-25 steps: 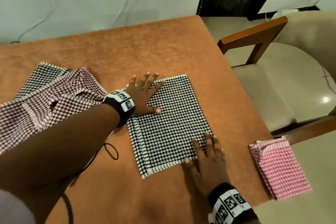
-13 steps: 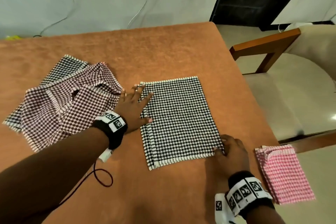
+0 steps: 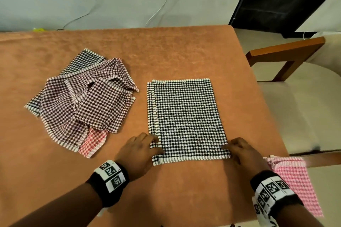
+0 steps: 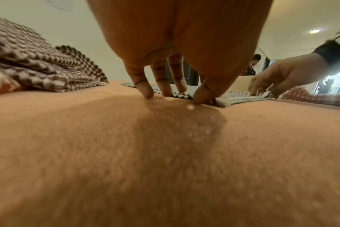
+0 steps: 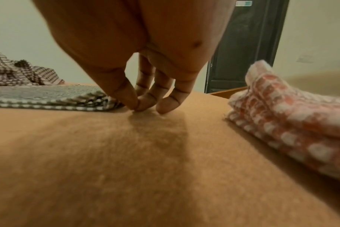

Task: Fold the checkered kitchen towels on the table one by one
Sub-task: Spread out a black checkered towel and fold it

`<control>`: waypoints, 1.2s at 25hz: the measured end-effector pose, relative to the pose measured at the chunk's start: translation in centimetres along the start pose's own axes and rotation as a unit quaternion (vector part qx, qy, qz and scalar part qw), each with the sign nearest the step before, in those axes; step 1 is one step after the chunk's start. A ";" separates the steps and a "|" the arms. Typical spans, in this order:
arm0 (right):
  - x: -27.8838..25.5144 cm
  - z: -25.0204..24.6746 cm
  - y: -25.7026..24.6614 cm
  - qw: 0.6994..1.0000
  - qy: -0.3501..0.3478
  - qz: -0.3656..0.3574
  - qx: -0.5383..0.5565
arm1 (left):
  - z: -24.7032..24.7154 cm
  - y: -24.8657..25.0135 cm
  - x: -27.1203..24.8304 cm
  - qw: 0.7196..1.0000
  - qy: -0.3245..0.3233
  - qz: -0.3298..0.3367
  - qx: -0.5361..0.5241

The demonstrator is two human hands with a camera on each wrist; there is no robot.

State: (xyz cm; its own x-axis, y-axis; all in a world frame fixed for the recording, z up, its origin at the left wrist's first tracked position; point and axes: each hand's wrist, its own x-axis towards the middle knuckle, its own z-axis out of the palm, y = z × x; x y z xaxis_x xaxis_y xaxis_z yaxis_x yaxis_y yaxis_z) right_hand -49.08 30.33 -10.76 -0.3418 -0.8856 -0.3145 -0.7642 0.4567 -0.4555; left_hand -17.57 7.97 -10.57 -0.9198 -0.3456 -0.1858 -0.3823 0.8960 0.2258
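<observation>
A black-and-white checkered towel [image 3: 186, 116] lies flat and folded on the orange table [image 3: 166, 51]. My left hand [image 3: 155, 145] is at its near left corner. In the left wrist view the left hand [image 4: 175, 96] has its fingers curled down on top of the towel [image 4: 239, 96] and the thumb at its edge, pinching the corner. My right hand [image 3: 228, 146] is at the near right corner. In the right wrist view the right hand [image 5: 138, 106] pinches the towel's [image 5: 49, 98] corner between thumb and fingers.
A loose pile of brown, black and red checkered towels [image 3: 86, 101] lies at the left. A folded pink checkered towel [image 3: 293, 180] sits at the table's near right edge. A wooden chair [image 3: 287, 55] stands to the right of the table.
My left hand has come from the towel's far left side down to its near left corner and curled its fingers. The right hand stays at the near right corner.
</observation>
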 end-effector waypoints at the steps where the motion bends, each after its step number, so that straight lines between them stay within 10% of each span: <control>1: 0.2 -0.2 0.2 1.000 0.000 -0.004 0.004 | 0.2 0.1 0.0 1.000 0.011 -0.002 0.004; 17: -0.4 0.1 1.1 0.985 0.072 -0.159 -0.014 | 2.2 1.7 -1.8 0.984 0.134 -0.001 -0.115; 23: -6.1 0.0 -0.7 0.977 -0.015 -0.214 0.007 | 1.2 4.7 -7.4 0.975 0.078 0.015 -0.207; 30: -3.5 -3.2 -3.3 0.973 0.055 -0.104 0.199 | -3.0 2.3 -5.4 0.882 0.088 -0.133 -0.443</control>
State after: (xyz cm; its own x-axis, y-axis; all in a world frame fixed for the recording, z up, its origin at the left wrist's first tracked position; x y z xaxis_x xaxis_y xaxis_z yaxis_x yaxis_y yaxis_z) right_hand -47.14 31.68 -5.46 -0.2751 -0.9563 -0.0993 -0.5587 0.2431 -0.7930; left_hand -13.78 11.01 -6.19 -0.7561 -0.6195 -0.2109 -0.4343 0.2340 0.8698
